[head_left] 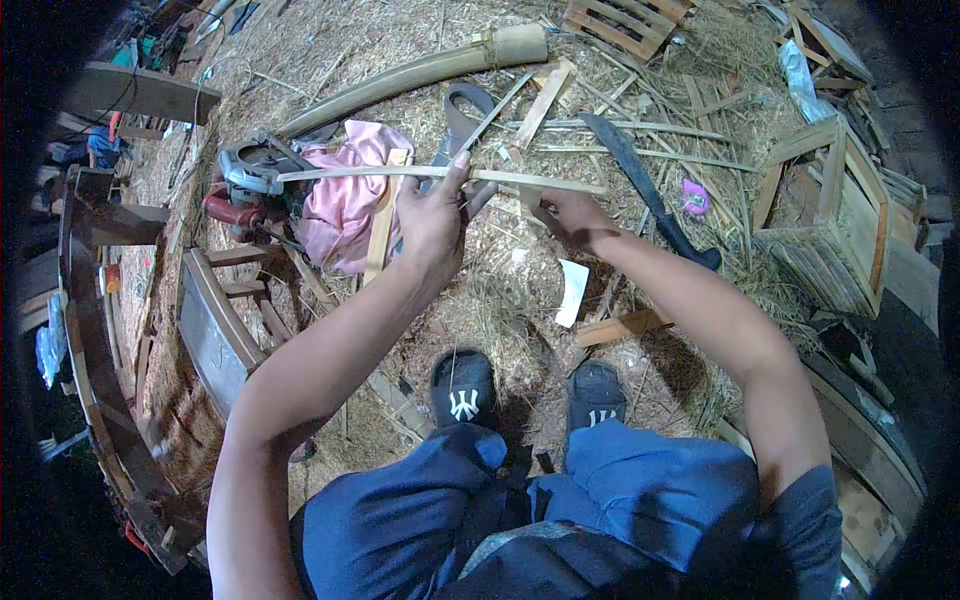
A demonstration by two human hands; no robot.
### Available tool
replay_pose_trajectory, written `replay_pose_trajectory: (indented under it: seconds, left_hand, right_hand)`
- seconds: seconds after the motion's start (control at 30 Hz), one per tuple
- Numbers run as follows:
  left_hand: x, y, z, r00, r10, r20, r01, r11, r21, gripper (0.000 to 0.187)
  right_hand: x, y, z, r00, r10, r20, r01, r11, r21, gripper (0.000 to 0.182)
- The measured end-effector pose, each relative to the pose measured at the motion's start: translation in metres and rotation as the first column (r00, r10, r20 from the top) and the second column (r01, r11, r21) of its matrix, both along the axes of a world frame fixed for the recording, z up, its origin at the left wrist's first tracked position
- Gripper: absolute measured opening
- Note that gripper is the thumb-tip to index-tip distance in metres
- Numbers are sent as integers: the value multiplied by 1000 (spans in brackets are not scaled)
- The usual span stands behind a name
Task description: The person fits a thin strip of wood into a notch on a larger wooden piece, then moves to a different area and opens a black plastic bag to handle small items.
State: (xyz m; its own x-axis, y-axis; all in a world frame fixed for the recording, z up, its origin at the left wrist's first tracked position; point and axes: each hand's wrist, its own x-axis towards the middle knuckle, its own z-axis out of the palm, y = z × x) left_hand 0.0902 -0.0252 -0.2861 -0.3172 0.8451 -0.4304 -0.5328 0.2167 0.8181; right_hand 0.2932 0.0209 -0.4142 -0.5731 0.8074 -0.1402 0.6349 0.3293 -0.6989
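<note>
A thin pale wooden strip runs nearly level across the middle of the view. Near its centre my left hand pinches it between thumb and fingers, with some fingers spread behind. My right hand is closed just below the strip's right part; what its fingertips hold is too small to make out. Beyond my left hand, a pink cloth lies on the ground under the strip's left part. To the right of my right hand rests a long dark machete with a black handle.
A red and grey power tool lies at the left. Behind stretches a long curved bamboo piece. Wooden frames stand at the right, a box at the left. Wood offcuts, a paper piece and shavings cover the ground.
</note>
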Motion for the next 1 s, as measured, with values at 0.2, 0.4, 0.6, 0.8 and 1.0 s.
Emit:
replay_pose_trajectory:
  seconds: [0.2,0.4,0.6,0.8,1.0]
  left_hand:
    - [-2,1,-3,1000,-23,-2,23,1000,-7,39]
    - [3,0,-4,999,39,-37,-39,999,3,35]
    - [4,-2,-3,998,24,-50,-24,1000,0,31]
    - [4,-3,-5,998,47,-40,-47,999,-4,30]
    - [4,-2,-5,999,30,-19,-30,999,10,34]
  right_hand:
    - [2,5,1,998,54,14,-54,998,-26,35]
    - [2,1,-10,991,-89,-102,68,979,-193,34]
    - [5,-2,2,999,33,17,-33,999,-25,38]
    - [32,2,12,996,-26,-81,28,999,24,38]
    - [59,36,108,812,-398,-426,328,916,-230,30]
